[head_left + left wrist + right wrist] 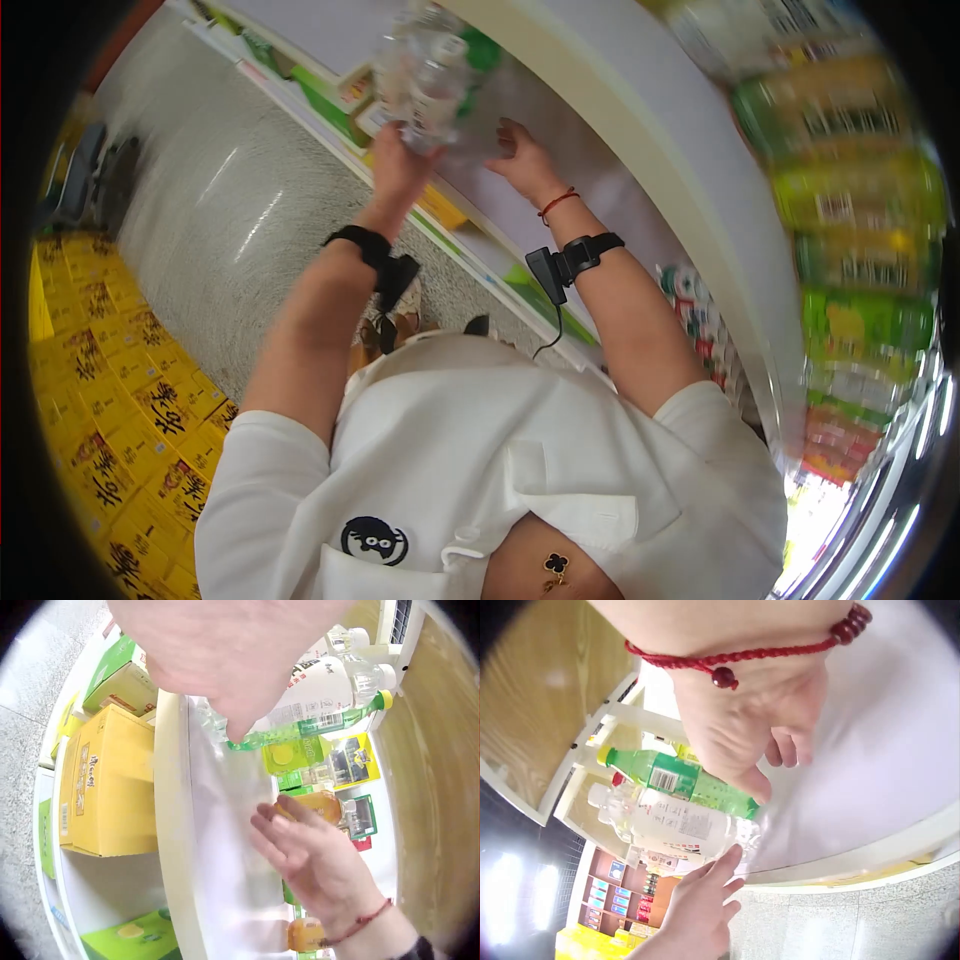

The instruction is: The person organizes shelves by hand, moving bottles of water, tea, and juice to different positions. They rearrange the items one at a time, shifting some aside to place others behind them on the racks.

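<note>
Clear bottles [437, 90] with white caps and pale labels stand upright on a white shelf [225, 847]. Beside them is a green bottle [676, 780] with a yellow cap. My left hand [402, 168] is at the base of the clear bottles; in the right wrist view its fingertips [735, 856] lie right at the nearest bottle's lower end, not wrapped round it. My right hand [527, 168], with a red cord bracelet [750, 656], hovers over the shelf with loosely bent fingers and holds nothing. In the right wrist view it overlaps the green bottle's lower part.
Orange drink bottles [306, 934] and a green lemon-print pack [289, 755] stand deeper on the shelf. A yellow carton [112, 780] sits on a lower shelf. Above right are packed drinks [850, 190] behind a curved white shelf edge [640, 130]. Yellow boxes [130, 390] cover floor at left.
</note>
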{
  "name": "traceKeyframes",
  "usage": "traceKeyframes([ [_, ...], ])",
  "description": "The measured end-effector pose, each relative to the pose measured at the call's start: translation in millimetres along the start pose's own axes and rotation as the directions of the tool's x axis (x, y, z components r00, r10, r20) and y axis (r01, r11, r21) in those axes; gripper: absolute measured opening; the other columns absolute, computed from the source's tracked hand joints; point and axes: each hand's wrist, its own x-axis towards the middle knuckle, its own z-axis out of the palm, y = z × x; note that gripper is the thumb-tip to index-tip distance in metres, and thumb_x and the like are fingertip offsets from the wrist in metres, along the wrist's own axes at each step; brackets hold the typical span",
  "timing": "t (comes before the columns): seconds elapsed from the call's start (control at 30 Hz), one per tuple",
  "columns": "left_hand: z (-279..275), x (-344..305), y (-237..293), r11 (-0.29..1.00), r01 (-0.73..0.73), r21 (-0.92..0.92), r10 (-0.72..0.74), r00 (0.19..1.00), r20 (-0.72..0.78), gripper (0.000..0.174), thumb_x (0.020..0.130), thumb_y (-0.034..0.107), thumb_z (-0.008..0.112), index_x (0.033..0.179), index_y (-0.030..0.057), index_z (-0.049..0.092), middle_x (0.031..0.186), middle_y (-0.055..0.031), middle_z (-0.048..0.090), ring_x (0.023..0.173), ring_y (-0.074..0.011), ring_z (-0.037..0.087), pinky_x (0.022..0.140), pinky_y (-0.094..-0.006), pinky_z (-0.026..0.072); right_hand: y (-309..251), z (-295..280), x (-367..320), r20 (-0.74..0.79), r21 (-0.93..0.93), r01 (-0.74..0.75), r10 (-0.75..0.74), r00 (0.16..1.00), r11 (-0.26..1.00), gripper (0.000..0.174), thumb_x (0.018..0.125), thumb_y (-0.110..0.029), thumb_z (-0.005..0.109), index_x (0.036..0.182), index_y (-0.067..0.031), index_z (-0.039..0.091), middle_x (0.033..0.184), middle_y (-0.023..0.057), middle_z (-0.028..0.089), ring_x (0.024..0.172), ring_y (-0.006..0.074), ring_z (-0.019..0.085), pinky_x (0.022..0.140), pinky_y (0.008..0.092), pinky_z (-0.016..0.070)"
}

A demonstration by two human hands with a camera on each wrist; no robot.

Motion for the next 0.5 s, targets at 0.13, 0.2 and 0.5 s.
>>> traceKeyframes([
  [0.13, -0.4, -34.5, 0.0, 1.000, -0.016, 0.020, 0.015, 0.999, 0.044, 0.064, 0.069, 0.027, 0.083, 0.115, -0.0028, 0.051, 0.108, -0.0209, 0.059, 0.102, -0.0358, 0.058, 0.087, -0.0414, 0.0469, 51.0, -40.5, -105.9, 0.047, 0.160, -0.116, 0.110, 0.993, 0.980, 0.062, 0.081, -0.006, 0.070, 0.136, 0.0002, 0.042, 0.129, 0.0174, 0.054, 0.119, 0.0241, 0.054, 0.098, 0.0334, 0.0465],
  [0.2, 3.5, -55.0, 17.8, 0.999, 0.006, 0.052, -0.011, 0.996, 0.089, 0.060, 0.072, 0.027, 0.081, 0.115, -0.0009, 0.052, 0.107, -0.0187, 0.059, 0.099, -0.0323, 0.059, 0.084, -0.0399, 0.0485, 80.9, -70.1, -162.4, 0.074, 0.255, -0.190, 0.177, 0.981, 0.948, 0.051, 0.084, -0.007, 0.068, 0.130, 0.0005, 0.049, 0.121, 0.0149, 0.059, 0.114, 0.0212, 0.057, 0.097, 0.0324, 0.0472],
  [0.5, 88.6, -157.6, 172.5, 0.949, -0.242, -0.203, 0.306, 0.860, 0.408, 0.063, 0.074, 0.029, 0.079, 0.122, 0.0015, 0.050, 0.113, -0.0168, 0.058, 0.102, -0.0301, 0.059, 0.086, -0.0388, 0.0496, 177.4, -173.4, -370.3, -0.342, 0.443, -0.338, 0.505, 0.792, 0.830, 0.051, 0.084, -0.017, 0.069, 0.130, -0.0004, 0.051, 0.120, 0.0132, 0.060, 0.106, 0.0176, 0.058, 0.086, 0.0271, 0.0478],
])
